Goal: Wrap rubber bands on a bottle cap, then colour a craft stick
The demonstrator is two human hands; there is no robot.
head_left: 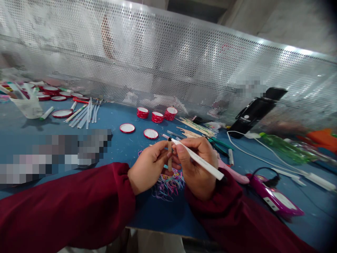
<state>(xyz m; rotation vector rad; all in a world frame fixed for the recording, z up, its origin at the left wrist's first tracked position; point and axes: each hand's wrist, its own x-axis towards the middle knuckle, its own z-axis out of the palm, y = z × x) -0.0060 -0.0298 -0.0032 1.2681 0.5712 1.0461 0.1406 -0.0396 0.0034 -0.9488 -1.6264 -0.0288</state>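
Note:
My left hand pinches a small wooden stick and holds it upright above the blue table. My right hand grips a white marker pen like a pencil, its tip touching the top of the stick. Under both hands lies a heap of coloured rubber bands. Both arms wear dark red sleeves.
Red-rimmed lids lie and stack at mid-table, more at far left with white straws and a plastic cup. Wooden sticks, green scissors, a pink-purple tool, white cable and a perforated metal screen surround.

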